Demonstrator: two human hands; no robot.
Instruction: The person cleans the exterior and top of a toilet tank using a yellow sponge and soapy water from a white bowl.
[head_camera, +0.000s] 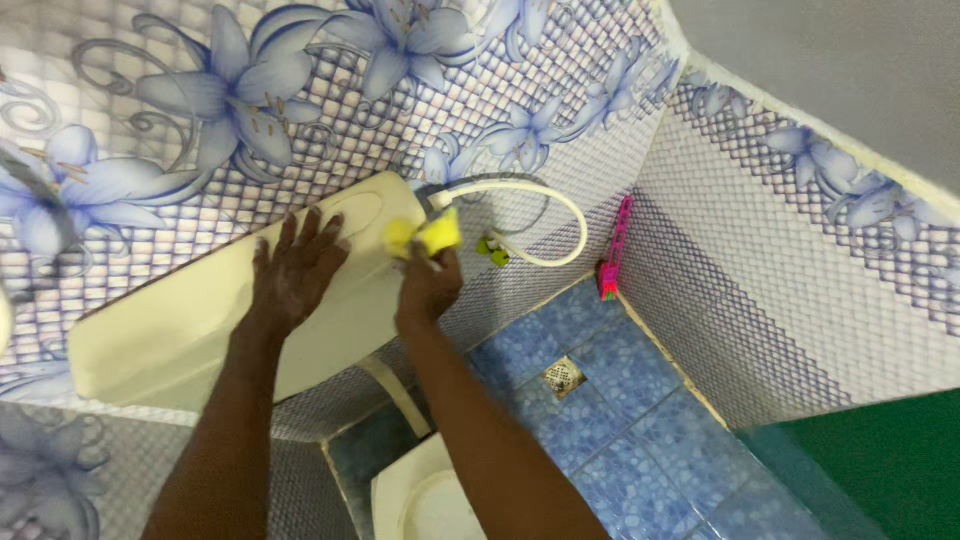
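- The big cream toilet tank (170, 335) hangs on the flowery wall. Its lid is on.
- The left hand (295, 272) lies flat on the tank's front, fingers spread wide.
- The right hand (428, 288) reaches up at the tank's right end, fingers closed around a yellow sponge (425, 236).
- A white hose (560, 205) loops just right of the tank.

Your sponge (425, 236) is bright yellow against a cream cistern (190, 330). Wall tiles (420, 110) show big pale blue lilies over a small purple-and-white check grid. Side wall (780, 290) has the same fine check, with a lily border on top. Floor (620, 420) is mottled blue pebble-pattern tile. Hose (560, 205) is off-white with a green fitting. Brush (612, 250) in the corner is pink with multicolour flecks. Toilet bowl (420, 500) is white.
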